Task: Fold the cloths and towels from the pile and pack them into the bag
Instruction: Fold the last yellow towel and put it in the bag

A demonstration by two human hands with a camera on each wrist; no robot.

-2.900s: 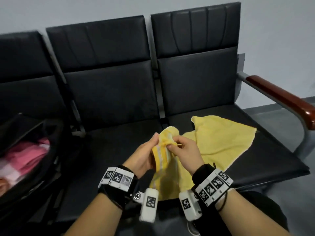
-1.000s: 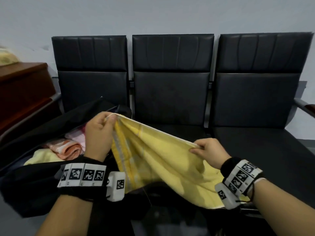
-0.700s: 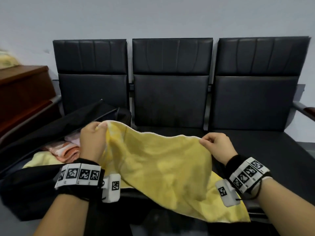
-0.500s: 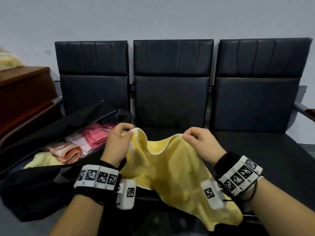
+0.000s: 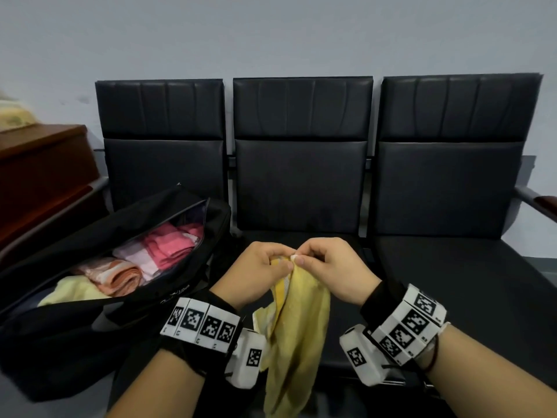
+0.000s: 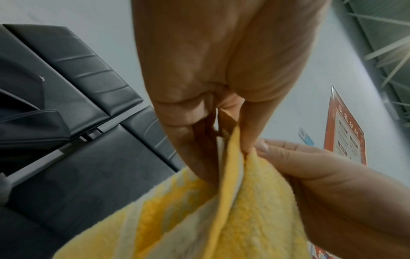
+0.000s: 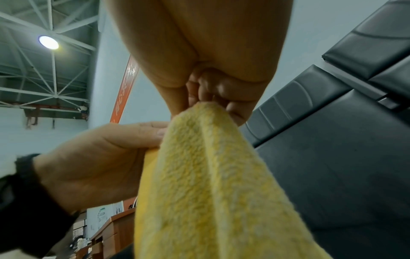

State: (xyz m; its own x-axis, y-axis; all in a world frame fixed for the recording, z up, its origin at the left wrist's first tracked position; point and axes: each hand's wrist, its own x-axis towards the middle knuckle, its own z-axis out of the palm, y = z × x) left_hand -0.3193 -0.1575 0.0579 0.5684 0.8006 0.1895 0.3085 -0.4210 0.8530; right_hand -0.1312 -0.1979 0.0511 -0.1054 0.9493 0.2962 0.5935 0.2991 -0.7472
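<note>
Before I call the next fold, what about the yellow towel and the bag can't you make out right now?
- Yellow towel: lower end cut off by the head view's bottom edge; both wrist views crop it too.
- Matched corners: covered by left hand and right hand.
- Black bag: inside partly hidden behind its near wall.

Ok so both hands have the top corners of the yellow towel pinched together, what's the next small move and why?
Probably hand both corners to the left hand and slide the right hand down to the hanging fold. The yellow towel dangles doubled over the middle seat, so it needs one more halving to match the folded cloths in the black bag.
</note>
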